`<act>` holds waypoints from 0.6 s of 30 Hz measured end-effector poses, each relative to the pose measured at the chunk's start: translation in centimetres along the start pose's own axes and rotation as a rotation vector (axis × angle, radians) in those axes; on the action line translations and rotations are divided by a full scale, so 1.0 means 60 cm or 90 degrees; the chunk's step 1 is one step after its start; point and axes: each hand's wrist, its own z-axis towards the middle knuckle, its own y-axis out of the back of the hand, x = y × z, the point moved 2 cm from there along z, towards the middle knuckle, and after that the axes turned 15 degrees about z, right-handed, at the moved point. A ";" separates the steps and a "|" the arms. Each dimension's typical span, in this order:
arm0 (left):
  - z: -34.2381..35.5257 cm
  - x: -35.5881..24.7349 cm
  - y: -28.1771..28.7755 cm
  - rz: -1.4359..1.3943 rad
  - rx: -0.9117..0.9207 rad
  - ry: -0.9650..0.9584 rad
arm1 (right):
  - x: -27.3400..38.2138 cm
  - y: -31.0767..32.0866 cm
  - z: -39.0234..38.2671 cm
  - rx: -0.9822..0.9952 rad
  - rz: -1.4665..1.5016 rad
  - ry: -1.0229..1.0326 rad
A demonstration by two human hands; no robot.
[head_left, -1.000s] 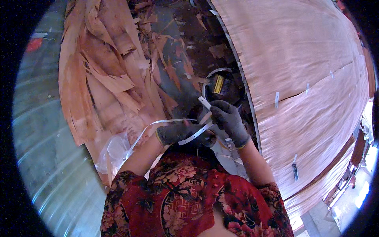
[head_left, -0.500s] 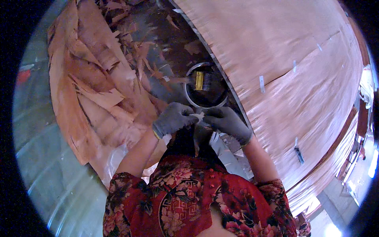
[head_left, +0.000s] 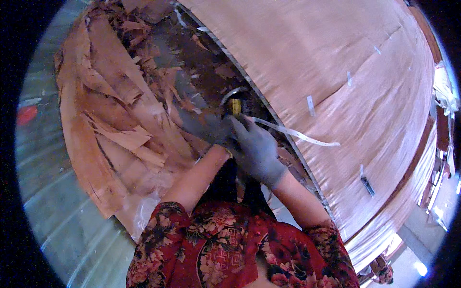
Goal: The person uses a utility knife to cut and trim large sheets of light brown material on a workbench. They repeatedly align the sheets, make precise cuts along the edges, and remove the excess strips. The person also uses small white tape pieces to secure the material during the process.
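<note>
A narrow white tape strip (head_left: 297,134) runs out from the fingertips of my grey-gloved right hand (head_left: 259,151) and curls off to the right over the veneer sheet. That hand is closed on the strip's near end. My left hand (head_left: 216,129), in a grey glove too, meets the right one; motion blur and overlap hide its fingers. Just beyond both hands sits a round metal-rimmed bowl (head_left: 234,91), partly covered by them. Inside it shows a yellow block (head_left: 236,106) beside dark bristles.
A large pinkish-brown veneer sheet (head_left: 345,77) with short tape pieces (head_left: 310,105) on it fills the right side. To the left lie piled, torn veneer offcuts (head_left: 115,129). A dark straight edge (head_left: 261,96) borders the sheet. Greenish ribbed sheeting (head_left: 62,201) lies at far left.
My hands have come together, the right moving left over the bowl's near side. A long tape strip now trails from the right hand; before, a small white piece was between both hands.
</note>
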 end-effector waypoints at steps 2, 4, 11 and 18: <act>-0.003 -0.002 -0.008 0.065 0.000 -0.031 | -0.023 -0.072 0.067 0.083 -0.023 -0.001; -0.005 0.004 -0.009 0.123 0.000 -0.058 | -0.023 -0.121 0.123 0.160 0.000 -0.055; 0.025 -0.005 -0.033 0.308 0.023 -0.165 | -0.036 -0.118 0.171 0.030 -0.035 0.026; 0.043 -0.001 0.012 0.564 0.016 -0.257 | 0.004 0.058 0.008 -0.274 0.290 0.202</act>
